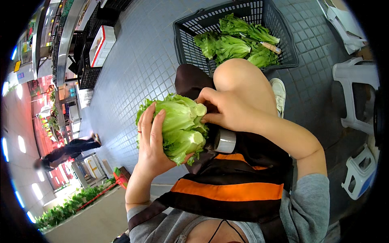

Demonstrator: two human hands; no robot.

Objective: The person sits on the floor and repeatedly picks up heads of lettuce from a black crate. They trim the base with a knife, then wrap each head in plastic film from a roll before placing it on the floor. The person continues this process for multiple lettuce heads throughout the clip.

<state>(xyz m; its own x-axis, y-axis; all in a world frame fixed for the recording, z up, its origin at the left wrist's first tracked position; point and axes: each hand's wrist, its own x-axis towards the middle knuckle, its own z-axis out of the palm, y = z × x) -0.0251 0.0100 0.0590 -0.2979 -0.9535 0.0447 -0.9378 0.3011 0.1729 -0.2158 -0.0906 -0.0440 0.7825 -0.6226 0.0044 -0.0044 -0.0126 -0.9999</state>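
Two heads of green lettuce (179,121) are held together above my lap, their pale cut stems facing right. My left hand (152,139) wraps around them from the left and below, fingers spread over the leaves. At the upper stem, my right hand (225,109) has its thumb and index finger on either side of the lettuce's right edge; the other fingers are curled and partly hidden. Just below that hand, a roll of tape (225,141) rests on my dark apron (225,173) with orange bands.
Beyond my knees stands a dark plastic basket (288,45) with several lettuce heads (234,45) and a wooden-handled tool (271,47) inside. White plastic stools (349,82) are at right. Shelving and a white foam box (104,45) line the left; farther off, a person (70,152) stands on the tiled floor.
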